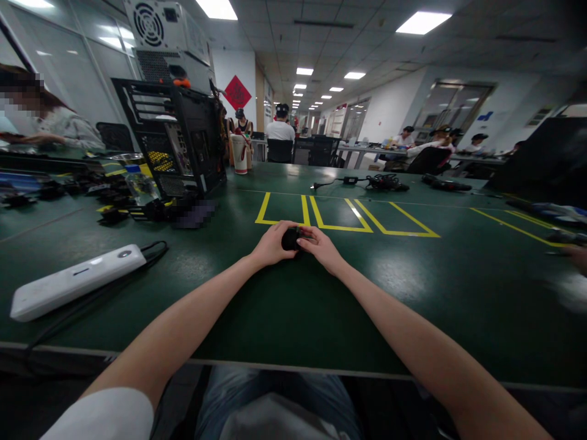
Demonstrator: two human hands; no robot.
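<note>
Both my hands meet around a small black object [290,239] over the middle of the green table [293,311]. My left hand [271,243] wraps its fingers and thumb about the object's left side. From the right, my right hand [321,249] closes on it with thumb and fingertips. The object is dark and mostly covered by fingers, so I cannot make out its kind. Just beyond my hands, yellow tape outlines [342,228] mark the table top.
On the left lie a white power strip [80,281] and several black parts. Behind them stands an open black computer case [183,140], with a metal unit [167,36] above. A paper cup [239,154] and a coiled black cable [385,182] are farther back. Another person's hand [578,258] shows at right.
</note>
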